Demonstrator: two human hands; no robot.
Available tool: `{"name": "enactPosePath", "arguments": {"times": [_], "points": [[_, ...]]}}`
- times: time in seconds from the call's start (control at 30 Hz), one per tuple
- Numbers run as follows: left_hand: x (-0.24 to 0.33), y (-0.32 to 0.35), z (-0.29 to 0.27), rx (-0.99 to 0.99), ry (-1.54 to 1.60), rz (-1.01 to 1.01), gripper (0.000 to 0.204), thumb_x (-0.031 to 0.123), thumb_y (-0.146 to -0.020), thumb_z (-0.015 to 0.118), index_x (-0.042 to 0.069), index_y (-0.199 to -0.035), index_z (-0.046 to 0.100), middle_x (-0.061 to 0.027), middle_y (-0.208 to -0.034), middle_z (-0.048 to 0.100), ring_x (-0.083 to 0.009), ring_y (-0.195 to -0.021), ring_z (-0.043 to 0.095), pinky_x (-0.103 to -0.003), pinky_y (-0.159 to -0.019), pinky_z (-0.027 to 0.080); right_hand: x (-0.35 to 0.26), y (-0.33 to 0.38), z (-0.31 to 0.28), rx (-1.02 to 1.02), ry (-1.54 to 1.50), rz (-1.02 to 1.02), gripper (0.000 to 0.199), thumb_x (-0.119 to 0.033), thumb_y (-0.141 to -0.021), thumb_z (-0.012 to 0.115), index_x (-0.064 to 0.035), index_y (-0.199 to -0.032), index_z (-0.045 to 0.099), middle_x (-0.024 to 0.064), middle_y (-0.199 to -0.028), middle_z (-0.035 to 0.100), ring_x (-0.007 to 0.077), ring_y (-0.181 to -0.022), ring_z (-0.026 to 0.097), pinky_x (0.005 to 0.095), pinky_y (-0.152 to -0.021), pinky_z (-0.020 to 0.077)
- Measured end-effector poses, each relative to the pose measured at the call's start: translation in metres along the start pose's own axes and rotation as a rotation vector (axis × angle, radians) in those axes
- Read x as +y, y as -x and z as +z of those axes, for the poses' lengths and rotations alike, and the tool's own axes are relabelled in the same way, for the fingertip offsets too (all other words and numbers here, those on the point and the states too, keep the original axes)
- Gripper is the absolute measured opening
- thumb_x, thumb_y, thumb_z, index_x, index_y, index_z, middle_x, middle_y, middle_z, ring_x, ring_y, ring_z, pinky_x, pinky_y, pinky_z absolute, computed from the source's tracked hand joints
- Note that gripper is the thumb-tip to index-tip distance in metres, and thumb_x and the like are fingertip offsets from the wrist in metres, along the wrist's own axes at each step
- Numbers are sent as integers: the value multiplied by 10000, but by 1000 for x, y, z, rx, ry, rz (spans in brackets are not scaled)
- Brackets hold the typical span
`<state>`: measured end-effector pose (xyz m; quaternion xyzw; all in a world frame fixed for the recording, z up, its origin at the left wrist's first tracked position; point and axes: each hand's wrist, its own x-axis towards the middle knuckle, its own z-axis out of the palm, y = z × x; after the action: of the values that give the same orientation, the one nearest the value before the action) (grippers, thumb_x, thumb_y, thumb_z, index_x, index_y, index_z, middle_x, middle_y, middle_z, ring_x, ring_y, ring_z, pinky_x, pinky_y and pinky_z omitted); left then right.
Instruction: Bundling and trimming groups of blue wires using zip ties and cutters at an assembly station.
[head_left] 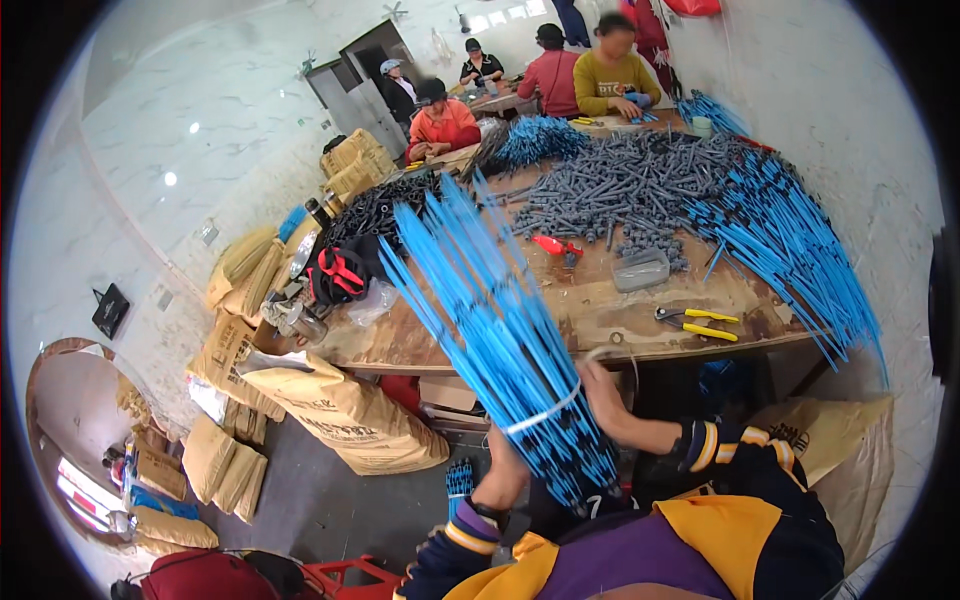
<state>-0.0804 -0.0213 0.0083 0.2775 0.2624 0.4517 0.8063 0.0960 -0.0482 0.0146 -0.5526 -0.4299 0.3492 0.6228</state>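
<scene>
A thick bundle of thin blue rods with black tips (500, 330) leans up and away in front of me, its near end close to my body. Round its lower part runs a white strap (545, 410), whose loose tail curls out on the right side. My left hand (505, 468) grips the bundle from the left below the strap, its fingers partly hidden behind the rods. On the other side my right hand (602, 393) is closed at the strap's end, against the bundle. The bundle's far ends are smeared by motion.
On the wooden table (590, 310) lie grey plastic pieces (630, 185), loose blue rods (790, 250), yellow-handled pliers (700, 322), a clear tray (641, 270) and a red-capped item (556, 246). Paper sacks (345, 410) stand at left. Co-workers (615, 75) sit beyond.
</scene>
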Motion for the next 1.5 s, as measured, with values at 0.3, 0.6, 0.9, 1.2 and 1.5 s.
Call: {"name": "enactPosePath", "arguments": {"times": [0.3,0.6,0.9,1.2,1.5], "points": [[107,-151,138,-164,-373,642,386,281,-1001,393,42,-1287,492,-106,-1212,593,-209,-1014,622,-328,-878,512,-97,-175,-28,131,-271,-592,304,-248,-1045,394,8,-956,531,14,-923,542,92,-868,481,265,-814,414],[58,-232,87,-214,-390,688,434,314,-1004,402,38,-1336,439,-111,-1275,552,-246,-1100,584,-371,-957,480,-2,-218,-20,181,-979,-153,235,-198,-1029,433,-5,-1001,564,34,-961,559,87,-875,464,256,-786,407],[64,-172,63,-511,253,113,394,316,-1016,369,14,-1223,514,-136,-1089,614,-238,-945,595,-348,-945,440,-80,-93,-16,288,-45,-431,224,-197,-983,503,18,-948,555,181,-786,542,274,-730,548,369,-690,418],[2,-32,49,-739,212,-47,367,281,-1039,293,72,-847,526,-79,-598,554,-215,-592,497,-342,-630,400,-84,88,-38,-24,19,-465,181,-86,-955,521,-23,-1005,683,154,-723,536,267,-649,565,359,-597,419],[-42,53,31,-903,32,-210,509,312,-1013,357,15,-650,556,-116,-594,542,-210,-597,498,-328,-587,405,-63,150,-84,-578,-208,13,224,-191,-1001,487,0,-960,597,67,-898,595,143,-858,582,288,-781,466]]}}
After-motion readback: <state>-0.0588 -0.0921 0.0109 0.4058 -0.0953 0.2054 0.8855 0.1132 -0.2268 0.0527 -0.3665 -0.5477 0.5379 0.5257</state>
